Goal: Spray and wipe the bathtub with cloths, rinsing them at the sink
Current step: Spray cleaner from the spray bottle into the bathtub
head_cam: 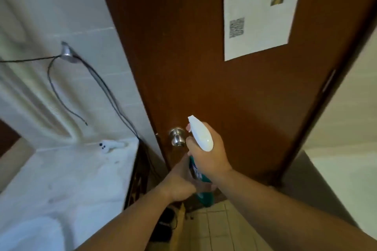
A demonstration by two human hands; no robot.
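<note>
Standing at a brown door (204, 57), the person is readying the cleaner, by my reading, with no spraying begun; neither the bathtub nor any cloth is in view. At far left a pale surface (67, 173) carries a small white plug-like item (111, 145), and dark cables (106, 91) hang from a metal wall hook (68, 54) above it. Next comes the round metal doorknob (177, 136). Just right of it and lower, the left hand (181, 181) is closed around the teal body of the spray bottle (202, 189), while the right hand (210, 155) wraps the white trigger head, forefinger near the trigger. A printed sheet (259, 10) is stuck to the door at upper right. The next move likely calls for turning away toward the tub, nozzle set open, before squeezing.
</note>
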